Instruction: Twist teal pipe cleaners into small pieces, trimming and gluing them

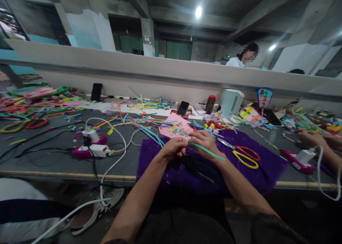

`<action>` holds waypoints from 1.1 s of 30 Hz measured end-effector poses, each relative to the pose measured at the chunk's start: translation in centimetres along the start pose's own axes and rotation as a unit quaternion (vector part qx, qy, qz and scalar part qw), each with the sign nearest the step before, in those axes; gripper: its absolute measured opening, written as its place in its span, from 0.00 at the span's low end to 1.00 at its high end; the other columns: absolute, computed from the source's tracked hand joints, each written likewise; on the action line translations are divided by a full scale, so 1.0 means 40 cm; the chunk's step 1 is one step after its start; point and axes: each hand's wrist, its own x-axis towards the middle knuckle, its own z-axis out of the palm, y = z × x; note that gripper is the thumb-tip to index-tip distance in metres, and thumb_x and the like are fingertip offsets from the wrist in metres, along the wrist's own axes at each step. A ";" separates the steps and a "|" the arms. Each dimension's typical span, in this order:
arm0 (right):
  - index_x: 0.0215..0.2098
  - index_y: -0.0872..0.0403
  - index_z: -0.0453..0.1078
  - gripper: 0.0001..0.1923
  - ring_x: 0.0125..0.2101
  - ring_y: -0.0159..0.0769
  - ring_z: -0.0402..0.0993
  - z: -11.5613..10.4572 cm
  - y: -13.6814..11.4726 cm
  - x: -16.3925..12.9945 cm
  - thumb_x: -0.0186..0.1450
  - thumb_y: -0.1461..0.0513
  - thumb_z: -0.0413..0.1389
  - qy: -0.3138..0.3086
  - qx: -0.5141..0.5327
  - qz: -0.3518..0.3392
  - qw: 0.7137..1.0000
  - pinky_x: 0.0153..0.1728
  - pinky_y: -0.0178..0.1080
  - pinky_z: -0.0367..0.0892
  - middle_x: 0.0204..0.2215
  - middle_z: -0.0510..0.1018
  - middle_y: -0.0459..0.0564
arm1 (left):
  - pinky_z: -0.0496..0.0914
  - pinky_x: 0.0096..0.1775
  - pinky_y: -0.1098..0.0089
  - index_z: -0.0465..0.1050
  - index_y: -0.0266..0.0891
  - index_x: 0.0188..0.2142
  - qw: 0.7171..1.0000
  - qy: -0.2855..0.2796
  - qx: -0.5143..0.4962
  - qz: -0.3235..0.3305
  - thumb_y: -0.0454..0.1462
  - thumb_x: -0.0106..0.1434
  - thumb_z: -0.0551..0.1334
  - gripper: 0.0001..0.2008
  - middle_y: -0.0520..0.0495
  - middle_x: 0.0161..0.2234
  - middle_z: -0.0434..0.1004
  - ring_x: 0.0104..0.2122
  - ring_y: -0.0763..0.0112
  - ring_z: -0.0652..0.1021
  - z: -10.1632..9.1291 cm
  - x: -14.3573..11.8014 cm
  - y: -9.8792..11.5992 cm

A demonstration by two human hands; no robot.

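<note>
My left hand (173, 147) and my right hand (203, 142) meet above a purple cloth (155, 162), fingers pinched together. Between them is a teal pipe cleaner (211, 152), whose free end runs back over my right hand toward the wrist. The tip in my fingers is too small to make out. Just beyond my hands, a pink sheet (166, 124) carries many small cut pieces in yellow, purple and green. Scissors (242, 154) with one red and one yellow handle lie on the cloth, right of my right hand.
Left stands a magenta power strip (92, 144) with white chargers and trailing cables. A phone (183, 108), brown bottle (211, 104) and pale green jug (231, 103) line the back. Another person's hands (315, 138) work at right, near a second power strip (297, 162).
</note>
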 end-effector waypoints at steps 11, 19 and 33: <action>0.25 0.54 0.70 0.11 0.30 0.34 0.66 0.014 -0.017 0.009 0.62 0.59 0.49 -0.017 0.088 0.176 0.980 0.33 0.37 0.59 0.25 0.73 0.49 | 0.60 0.23 0.76 0.69 0.37 0.28 0.967 0.097 0.181 0.153 0.45 0.53 0.59 0.12 0.52 0.19 0.69 0.18 0.77 0.68 0.032 -0.008 -0.009; 0.16 0.57 0.65 0.12 0.17 0.26 0.59 0.054 0.021 0.009 0.53 0.59 0.53 -0.031 0.336 0.392 0.856 0.20 0.31 0.54 0.14 0.66 0.42 | 0.62 0.31 0.74 0.74 0.41 0.29 0.907 0.191 0.308 0.212 0.44 0.55 0.58 0.11 0.48 0.27 0.75 0.29 0.70 0.73 0.042 -0.002 -0.019; 0.17 0.57 0.66 0.11 0.17 0.25 0.56 0.064 0.033 -0.010 0.53 0.58 0.55 -0.084 0.288 0.349 0.888 0.18 0.29 0.50 0.14 0.63 0.41 | 0.61 0.23 0.76 0.75 0.34 0.25 0.962 0.116 0.221 0.115 0.38 0.46 0.62 0.09 0.51 0.19 0.72 0.20 0.75 0.70 0.009 0.013 -0.027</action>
